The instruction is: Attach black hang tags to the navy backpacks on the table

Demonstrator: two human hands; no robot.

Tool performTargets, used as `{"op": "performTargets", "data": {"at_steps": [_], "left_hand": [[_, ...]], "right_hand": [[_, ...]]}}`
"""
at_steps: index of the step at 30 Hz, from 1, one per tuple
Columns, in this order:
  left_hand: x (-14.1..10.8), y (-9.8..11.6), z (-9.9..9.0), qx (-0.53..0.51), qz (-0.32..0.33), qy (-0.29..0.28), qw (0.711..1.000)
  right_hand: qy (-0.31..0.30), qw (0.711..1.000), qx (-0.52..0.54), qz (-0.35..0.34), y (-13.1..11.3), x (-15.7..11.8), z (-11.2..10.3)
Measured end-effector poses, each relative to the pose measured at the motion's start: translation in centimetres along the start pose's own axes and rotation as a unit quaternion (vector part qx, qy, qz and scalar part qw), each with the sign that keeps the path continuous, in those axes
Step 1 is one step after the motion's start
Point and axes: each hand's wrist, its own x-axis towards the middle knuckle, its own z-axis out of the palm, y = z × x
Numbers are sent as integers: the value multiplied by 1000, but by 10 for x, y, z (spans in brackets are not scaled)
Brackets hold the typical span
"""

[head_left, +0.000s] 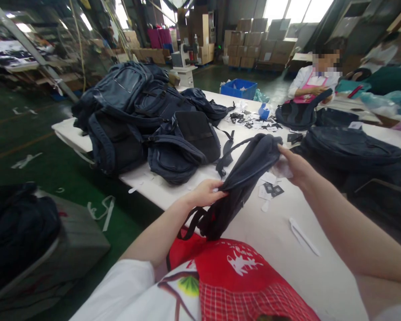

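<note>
A dark navy backpack [243,176] is held up on edge over the near side of the table, tilted, with loose straps hanging toward my red apron. My left hand [207,192] grips its near left edge, fingers curled around the fabric. At its upper right end, my right hand [292,165] pinches the far edge between thumb and fingers. Something clear and crumpled, like plastic, shows beneath my right hand; whether I hold it I cannot tell. Small black and white tags [273,190] lie on the table just past the backpack.
The white table [274,254] carries a large pile of navy backpacks [130,98] on the left and more bags [354,147] on the right. Scattered tags and a blue bin [239,88] are farther back. A co-worker [316,80] handles another bag. A filled carton [76,227] stands lower left.
</note>
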Motion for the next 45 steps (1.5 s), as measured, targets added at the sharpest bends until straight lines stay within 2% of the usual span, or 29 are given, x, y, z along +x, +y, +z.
{"op": "performTargets", "data": {"at_steps": [2,5,7,9,11,12,13,15,19,24,27,30,35,42,45], "left_hand": [[5,-2,3,-59,-22,9,998],[14,-8,9,-96,-52,20,994],[21,-8,11,-91,-58,17,994],[28,-7,11,-80,-59,13,995],[37,-4,11,-61,-66,20,996],[42,-3,12,-47,-73,29,996],[47,-2,12,-34,-84,39,995],[56,-2,13,-12,-102,55,993],[68,-1,14,4,-107,66,992],[71,3,14,20,-98,67,993],[71,5,16,42,-86,59,994],[71,6,20,51,-72,57,994],[69,15,20,80,-47,45,995],[66,21,25,146,-14,29,989],[68,19,28,169,-19,31,985]], "right_hand": [[31,991,-111,-65,20,-13,1],[65,940,-259,-211,40,-50,10],[29,880,-352,-317,47,-80,22],[-63,810,-446,-377,53,-106,38],[-150,743,-544,-360,58,-123,57],[-174,714,-589,-335,61,-129,66],[-180,694,-626,-308,65,-132,73],[-158,672,-669,-275,71,-134,85],[-101,647,-697,-293,82,-132,91],[-80,619,-704,-340,93,-131,85],[-65,617,-707,-340,95,-128,83],[-65,625,-712,-314,91,-122,84],[-84,655,-705,-261,75,-121,86],[-113,691,-675,-233,64,-123,81],[-127,691,-676,-222,59,-123,77]]}}
